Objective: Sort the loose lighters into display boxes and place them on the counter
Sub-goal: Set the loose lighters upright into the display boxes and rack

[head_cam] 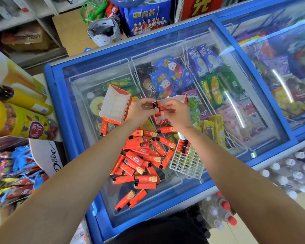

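Several loose red lighters [141, 155] lie in a heap on the glass lid of a blue chest freezer [88, 173]. My left hand [139, 110] and my right hand [176, 111] meet above the heap, together pinching a small bundle of red lighters [158, 106] with black tops facing me. An empty red-and-white display box [115, 104] stands tilted to the left of my hands. A second display box [176, 99] sits partly hidden behind my right hand. A white plastic grid tray [187, 162] with a few lighters [183, 147] standing in it lies right of the heap.
Ice-cream packets fill the freezer baskets under the glass. Candy bags and a Dove box [49, 155] crowd the left counter. Water bottles [218, 213] stand on the floor at lower right. Shelves and a blue gift bag [146, 16] stand behind the freezer.
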Demonstrator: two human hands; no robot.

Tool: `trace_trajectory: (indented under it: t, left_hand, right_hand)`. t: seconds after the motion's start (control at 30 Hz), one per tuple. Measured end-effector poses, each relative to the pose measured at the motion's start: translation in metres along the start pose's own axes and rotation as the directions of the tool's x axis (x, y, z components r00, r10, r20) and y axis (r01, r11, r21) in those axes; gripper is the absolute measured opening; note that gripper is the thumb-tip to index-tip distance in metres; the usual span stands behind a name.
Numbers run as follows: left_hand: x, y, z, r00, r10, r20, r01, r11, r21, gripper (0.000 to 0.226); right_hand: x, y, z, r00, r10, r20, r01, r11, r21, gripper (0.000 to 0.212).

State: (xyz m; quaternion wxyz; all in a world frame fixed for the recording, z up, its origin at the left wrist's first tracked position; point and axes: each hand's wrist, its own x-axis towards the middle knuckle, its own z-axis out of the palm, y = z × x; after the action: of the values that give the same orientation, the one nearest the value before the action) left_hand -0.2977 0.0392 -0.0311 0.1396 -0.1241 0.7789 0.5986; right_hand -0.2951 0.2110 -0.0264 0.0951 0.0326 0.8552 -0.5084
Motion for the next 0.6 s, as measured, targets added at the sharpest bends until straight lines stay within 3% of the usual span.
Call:
trace_trajectory:
  t: [0.23,0.37,0.47,0.6]
  left_hand:
    - [-0.002,-0.002,-0.003,0.999,0.018,0.033,-0.018,1.0,0.017,0.035]
    - [-0.017,0.002,-0.016,0.997,0.048,0.065,-0.053,0.996,0.074,0.048]
    - [-0.043,-0.005,-0.035,0.996,0.075,0.053,-0.083,0.981,0.173,0.037]
    - [-0.09,-0.038,-0.055,0.987,0.157,-0.029,-0.138,0.931,0.337,0.028]
  right_hand:
    - [-0.005,0.0,-0.002,0.997,0.003,0.078,0.006,0.994,-0.111,0.025]
    - [-0.02,-0.005,-0.01,0.994,-0.001,0.113,0.018,0.988,-0.153,0.035]
    - [-0.043,-0.012,-0.009,0.996,-0.023,0.092,0.035,0.991,-0.128,0.032]
    - [-0.07,-0.008,0.007,0.98,-0.062,0.188,0.105,0.968,-0.226,0.03]
